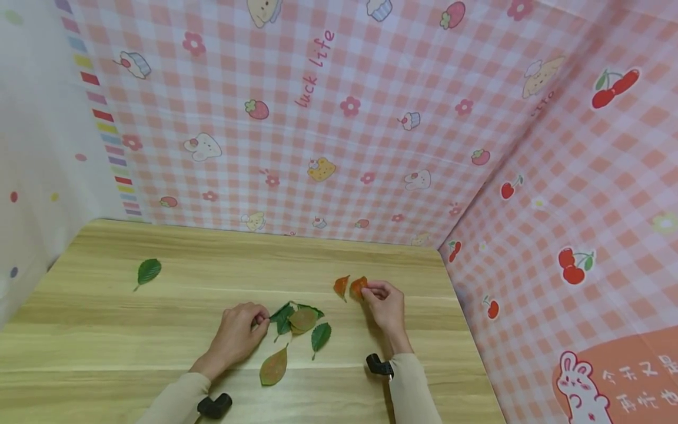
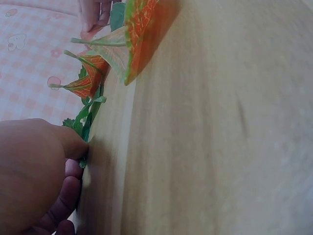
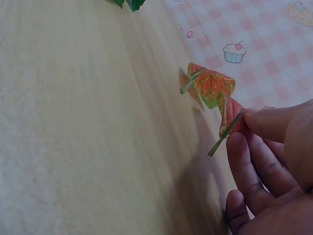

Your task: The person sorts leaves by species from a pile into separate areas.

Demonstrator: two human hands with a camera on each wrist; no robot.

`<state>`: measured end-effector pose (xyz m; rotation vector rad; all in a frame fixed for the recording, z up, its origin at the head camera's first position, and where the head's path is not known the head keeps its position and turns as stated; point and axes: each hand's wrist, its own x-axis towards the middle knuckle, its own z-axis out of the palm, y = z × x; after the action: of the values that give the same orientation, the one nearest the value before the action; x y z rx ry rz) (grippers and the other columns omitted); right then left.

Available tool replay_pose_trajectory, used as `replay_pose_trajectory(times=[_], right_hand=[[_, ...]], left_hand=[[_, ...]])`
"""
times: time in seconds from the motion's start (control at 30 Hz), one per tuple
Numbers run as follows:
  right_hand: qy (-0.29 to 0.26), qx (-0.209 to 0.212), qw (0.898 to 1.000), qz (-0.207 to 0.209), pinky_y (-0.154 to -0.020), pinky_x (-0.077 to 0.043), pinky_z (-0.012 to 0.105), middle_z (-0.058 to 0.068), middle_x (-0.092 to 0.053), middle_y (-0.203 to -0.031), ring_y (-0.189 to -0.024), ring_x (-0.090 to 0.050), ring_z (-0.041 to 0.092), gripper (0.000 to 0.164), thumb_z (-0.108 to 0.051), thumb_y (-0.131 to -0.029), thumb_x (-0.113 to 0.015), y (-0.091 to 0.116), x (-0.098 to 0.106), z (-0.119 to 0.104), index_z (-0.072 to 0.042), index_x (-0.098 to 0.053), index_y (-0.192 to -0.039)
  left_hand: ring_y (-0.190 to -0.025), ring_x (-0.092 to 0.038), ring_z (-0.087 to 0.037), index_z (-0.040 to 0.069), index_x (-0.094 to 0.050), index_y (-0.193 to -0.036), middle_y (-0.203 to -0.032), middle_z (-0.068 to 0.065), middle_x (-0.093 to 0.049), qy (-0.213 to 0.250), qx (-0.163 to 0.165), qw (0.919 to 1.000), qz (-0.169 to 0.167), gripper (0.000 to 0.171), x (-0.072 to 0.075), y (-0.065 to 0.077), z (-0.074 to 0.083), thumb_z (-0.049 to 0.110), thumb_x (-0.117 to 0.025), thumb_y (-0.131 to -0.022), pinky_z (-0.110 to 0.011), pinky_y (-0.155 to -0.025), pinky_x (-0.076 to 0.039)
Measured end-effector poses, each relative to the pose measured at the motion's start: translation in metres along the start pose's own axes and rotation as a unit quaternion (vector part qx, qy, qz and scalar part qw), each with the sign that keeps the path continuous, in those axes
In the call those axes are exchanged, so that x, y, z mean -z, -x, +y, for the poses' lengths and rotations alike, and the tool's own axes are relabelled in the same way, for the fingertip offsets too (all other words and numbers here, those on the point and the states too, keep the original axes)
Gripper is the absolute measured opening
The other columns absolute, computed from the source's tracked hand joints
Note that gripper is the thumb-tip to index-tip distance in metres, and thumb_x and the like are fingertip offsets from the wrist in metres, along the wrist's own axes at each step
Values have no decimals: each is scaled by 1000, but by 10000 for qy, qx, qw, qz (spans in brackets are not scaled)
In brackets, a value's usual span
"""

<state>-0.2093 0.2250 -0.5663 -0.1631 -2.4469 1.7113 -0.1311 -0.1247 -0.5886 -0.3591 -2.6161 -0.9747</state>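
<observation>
Between the thumb and fingers of my right hand [image 1: 386,306] is a red-orange leaf [image 1: 358,288], its green stem [image 3: 217,146] hanging free in the right wrist view. A second red-orange leaf [image 1: 341,286] lies just left of it on the table. My left hand [image 1: 238,334] pinches the edge of a dark green leaf [image 2: 84,122] at the left side of a small pile. On top of that pile is a brownish-green leaf [image 1: 303,320]. A single green leaf [image 1: 321,337] lies right of the pile, and another brownish-green leaf [image 1: 273,367] lies in front of it.
A lone green leaf [image 1: 149,271] lies at the far left of the wooden table [image 1: 201,282]. Pink checked cloth [image 1: 296,135] walls the back and right sides, and white dotted cloth [image 1: 37,147] stands on the left.
</observation>
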Motion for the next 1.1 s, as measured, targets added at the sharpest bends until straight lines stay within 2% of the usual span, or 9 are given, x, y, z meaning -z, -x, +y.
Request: replay_pose_trajectory(times=[0.3,0.53,0.77,1.1], right_hand=[[47,-61,10000,1,-76,-59,15,17,-85,-103,-87,-73,4,14,-4,-100,-85,-3,-2,4,2,-81,-112],[23,-95,10000,-10,-77,-58,14,21,-84,-105,-88,-73,4,15,-6,-101,-85,-5,-5,6,2,-82,-113],[29,-154,9999,-25,-77,-57,15,18,-85,-104,-86,-72,4,14,-7,-100,-85,-6,-5,6,1,-82,-112],[2,-191,9998,-1,-76,-57,16,14,-85,-102,-88,-73,5,15,-7,-100,-86,-7,-8,7,1,-82,-112]], left_hand=[[-75,-60,-5,19,-78,-84,-76,9,-69,-2,-22,10000,-5,21,0,0,1,1,-86,-92,-36,-77,-47],[-75,-61,-6,19,-78,-84,-76,9,-69,-1,-25,10000,15,21,-1,1,2,1,-86,-91,-36,-77,-48],[-75,-62,-5,19,-78,-84,-76,9,-69,2,-23,10000,46,21,-1,1,1,1,-85,-91,-36,-77,-48],[-73,-64,-6,15,-78,-83,-76,5,-71,139,-44,9998,160,19,0,0,2,-2,-86,-89,-28,-71,-52]])
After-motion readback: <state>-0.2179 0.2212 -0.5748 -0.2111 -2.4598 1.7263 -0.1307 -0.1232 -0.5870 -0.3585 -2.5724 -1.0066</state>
